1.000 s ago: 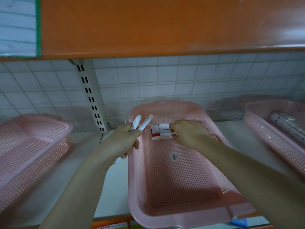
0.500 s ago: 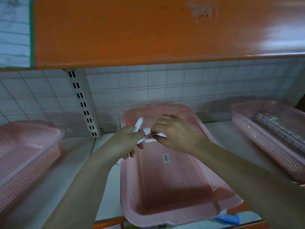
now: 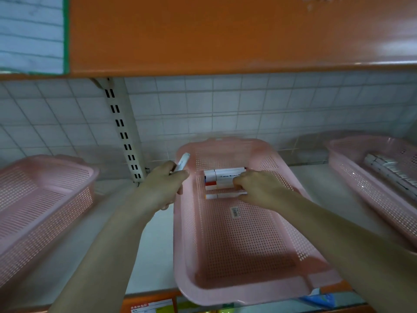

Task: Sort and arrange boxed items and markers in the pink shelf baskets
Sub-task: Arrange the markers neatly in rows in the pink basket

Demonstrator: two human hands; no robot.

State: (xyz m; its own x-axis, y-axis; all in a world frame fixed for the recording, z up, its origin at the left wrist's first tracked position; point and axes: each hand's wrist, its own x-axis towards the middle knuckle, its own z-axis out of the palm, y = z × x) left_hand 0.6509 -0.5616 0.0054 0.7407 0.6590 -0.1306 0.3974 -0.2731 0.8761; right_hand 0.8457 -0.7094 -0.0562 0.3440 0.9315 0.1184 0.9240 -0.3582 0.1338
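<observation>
A: We start with the row of white markers with coloured caps (image 3: 222, 182), lying side by side across the floor of the pink perforated plastic basket in the middle (image 3: 237, 288), toward its far end. Our right hand (image 3: 259, 188) rests its curled fingertips on the right ends of the nearer markers; whether it pinches one or only nudges them, we cannot tell.

B: And our left hand (image 3: 164, 184) is wrapped around a single white marker (image 3: 182, 162), which sticks up just beside the basket's left wall.

A: What worries us is rolling. The markers are round and the row sits loose on the mesh, so a sideways push from the right fingers could, we judge, scatter them or skew the line.

B: The basket also overhangs the near edge of the pale shelf board (image 3: 155, 256). Pressing down near that end might tip it, in our view.

A: The left marker is held near its lower end; a slack grip could drop it outside the wall, onto the shelf.

B: The other pink baskets, one at left (image 3: 45, 199) and one at right holding white boxed items (image 3: 388, 175), stand well apart.
</observation>
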